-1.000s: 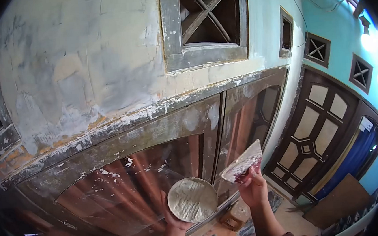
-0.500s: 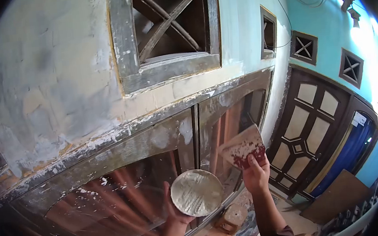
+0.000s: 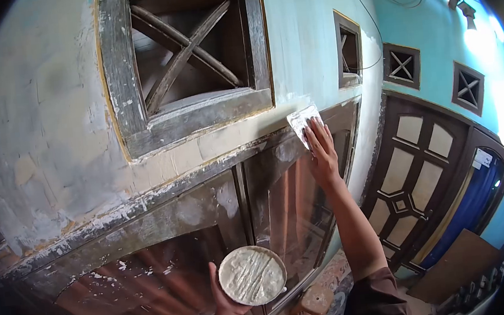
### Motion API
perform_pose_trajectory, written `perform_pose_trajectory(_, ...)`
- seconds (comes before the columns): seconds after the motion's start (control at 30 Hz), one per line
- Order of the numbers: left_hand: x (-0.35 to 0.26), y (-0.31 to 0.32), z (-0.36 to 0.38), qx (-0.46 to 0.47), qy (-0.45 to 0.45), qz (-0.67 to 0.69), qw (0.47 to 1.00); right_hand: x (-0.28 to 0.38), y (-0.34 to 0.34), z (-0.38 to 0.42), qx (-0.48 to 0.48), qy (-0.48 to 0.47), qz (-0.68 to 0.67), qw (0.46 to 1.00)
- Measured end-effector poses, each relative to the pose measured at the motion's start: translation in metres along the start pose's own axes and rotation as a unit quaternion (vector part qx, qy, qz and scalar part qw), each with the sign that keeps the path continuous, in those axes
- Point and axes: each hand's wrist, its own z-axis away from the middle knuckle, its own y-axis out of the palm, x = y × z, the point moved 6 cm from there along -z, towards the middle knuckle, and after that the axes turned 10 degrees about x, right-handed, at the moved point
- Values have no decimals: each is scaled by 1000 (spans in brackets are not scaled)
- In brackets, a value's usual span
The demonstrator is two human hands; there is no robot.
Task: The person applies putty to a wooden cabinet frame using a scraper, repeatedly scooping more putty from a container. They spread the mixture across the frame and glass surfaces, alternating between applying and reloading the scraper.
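My left hand [image 3: 223, 298] is wrapped round the side and underside of a shallow bowl [image 3: 250, 247]. Pale, creamy putty [image 3: 252, 277] with ridges across its surface fills it. Higher up, my right hand [image 3: 322, 154] grips a flat, roughly square putty scraper [image 3: 301, 119], its fingers spread across the near face, which is smeared white. The scraper lies against the pale strip of wall [image 3: 214, 141] just above the brown window frame [image 3: 280, 137]. Its far face and the thumb are hidden.
A wooden vent with crossed bars [image 3: 188, 46] is set in the patchy wall above. Glazed panes with curtains [image 3: 154, 274] lie below, and a small stool [image 3: 314, 304] stands on the floor. Brown panelled doors [image 3: 407, 180] and a leaning board [image 3: 453, 269] are to the right.
My right hand has lifted the scraper from beside the bowl up to the wall above the window frame. The bowl in my left hand sits slightly lower and further left in view.
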Motion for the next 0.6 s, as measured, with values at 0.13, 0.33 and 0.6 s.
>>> perform_pose_trajectory(0.13,-8,2,0,0,10,-3,1000,-19,17,-5,-21,18,-3,1000)
perform_pose_trajectory(0.33,-16,-14,-3,-12,22,-33,999,-28,33,-12,-60,10,3,998)
perform_pose_trajectory(0.6,-20,-29,-7,-30,20,-36,999,-36,50,-17,-6,-12,-16,1000)
